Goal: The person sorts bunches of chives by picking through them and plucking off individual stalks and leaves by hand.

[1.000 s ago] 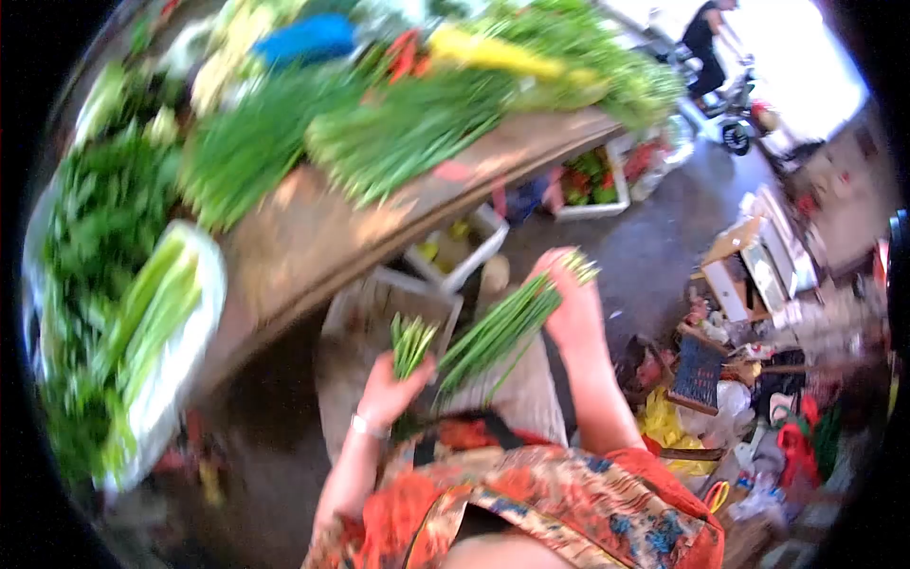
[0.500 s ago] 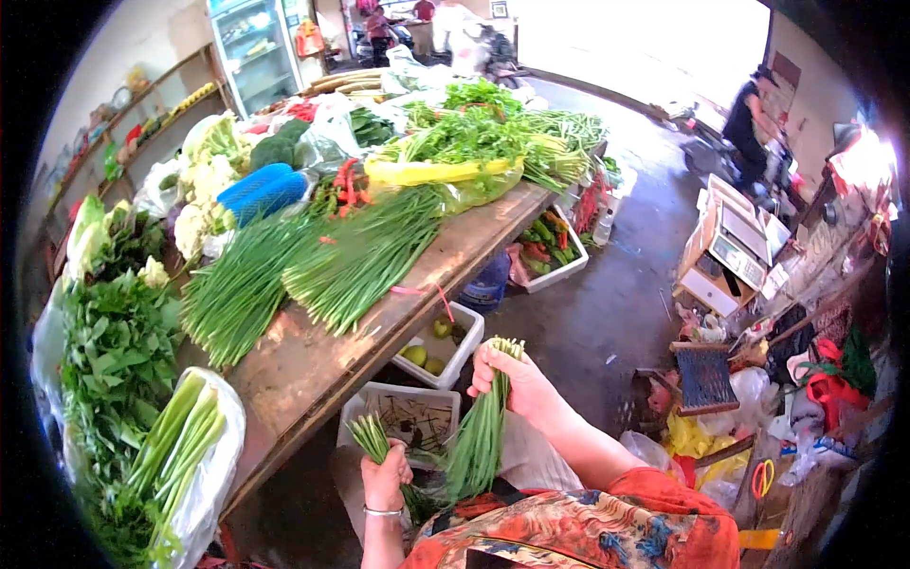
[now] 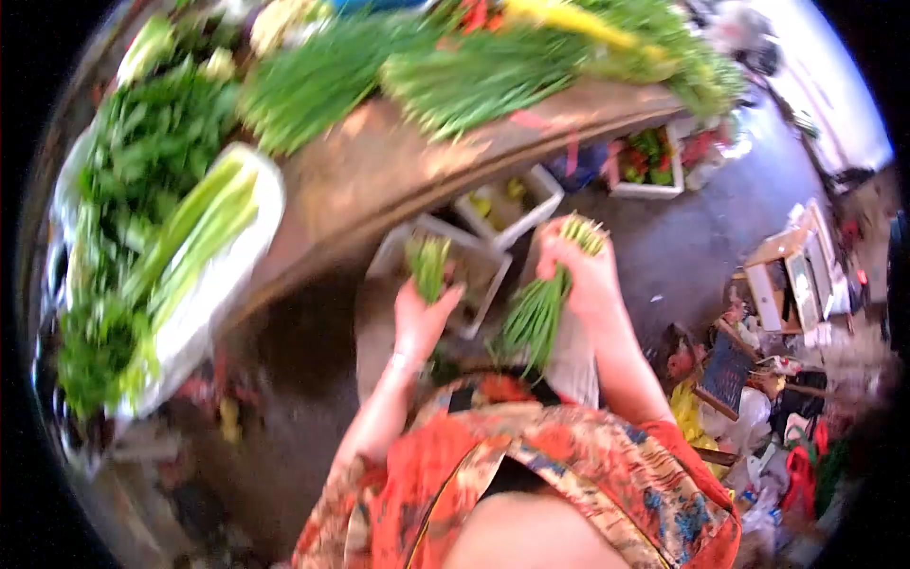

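My left hand (image 3: 424,311) is closed round a small bunch of garlic chives (image 3: 429,264), its pale cut ends pointing up. To its right, my right hand (image 3: 580,266) grips a thicker bunch of garlic chives (image 3: 536,324), cut ends at the top and green leaves hanging down over my lap. The two bunches are apart. Just beyond my hands, on the floor, stands a white bin (image 3: 474,264) whose contents are blurred. On the wooden table (image 3: 351,175) ahead lie two large piles of long green chives (image 3: 483,78).
Leafy greens (image 3: 156,161) and pale-stalked greens in white wrapping (image 3: 261,204) lie at the table's left end. A crate of yellow-green fruit (image 3: 526,211) and a crate of peppers (image 3: 654,175) sit under the table edge. Cardboard box (image 3: 782,261) and bags (image 3: 749,417) are on the right.
The view has tilted down and turned, so the table sits higher in it. My left hand has turned and its bunch now stands more upright. Both hands keep hold of their chives.
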Tool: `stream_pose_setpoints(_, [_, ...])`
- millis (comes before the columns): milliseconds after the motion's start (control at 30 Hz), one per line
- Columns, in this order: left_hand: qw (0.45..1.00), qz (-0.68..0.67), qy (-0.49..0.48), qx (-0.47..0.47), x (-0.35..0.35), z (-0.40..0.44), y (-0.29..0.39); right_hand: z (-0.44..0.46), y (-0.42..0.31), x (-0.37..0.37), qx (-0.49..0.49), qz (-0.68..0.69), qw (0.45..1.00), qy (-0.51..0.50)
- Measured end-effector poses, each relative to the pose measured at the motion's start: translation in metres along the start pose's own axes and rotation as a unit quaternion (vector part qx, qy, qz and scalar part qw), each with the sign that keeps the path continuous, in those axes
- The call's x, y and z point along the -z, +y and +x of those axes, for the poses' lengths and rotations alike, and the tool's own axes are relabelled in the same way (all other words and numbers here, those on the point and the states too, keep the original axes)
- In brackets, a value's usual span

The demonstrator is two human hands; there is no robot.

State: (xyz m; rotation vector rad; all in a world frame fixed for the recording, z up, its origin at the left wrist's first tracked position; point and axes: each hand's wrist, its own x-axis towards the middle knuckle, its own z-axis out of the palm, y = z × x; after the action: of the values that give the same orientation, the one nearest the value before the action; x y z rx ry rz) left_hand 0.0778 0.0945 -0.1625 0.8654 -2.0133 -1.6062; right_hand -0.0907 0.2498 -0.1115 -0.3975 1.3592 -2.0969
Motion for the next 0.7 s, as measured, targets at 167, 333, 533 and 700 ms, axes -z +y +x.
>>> stream_pose_setpoints(167, [0.995, -0.08, -0.053, 0.041, 0.001, -0.003, 0.005, -0.001, 0.01, -0.011, -0.025, -0.014, 0.998, -0.062])
stream_pose_setpoints(333, [0.969, -0.161, -0.153, 0.11, 0.004, -0.008, 0.033, -0.007, 0.017, -0.033, -0.053, -0.045, 0.992, -0.106])
stream_pose_setpoints(533, [0.933, -0.248, -0.239, 0.1, -0.001, -0.011, 0.029, -0.004, 0.031, -0.034, -0.055, -0.024, 0.992, -0.107])
stream_pose_setpoints(700, [0.932, -0.216, -0.26, 0.129, 0.001, -0.014, 0.028, -0.005, 0.026, -0.03, -0.096, -0.053, 0.989, -0.095])
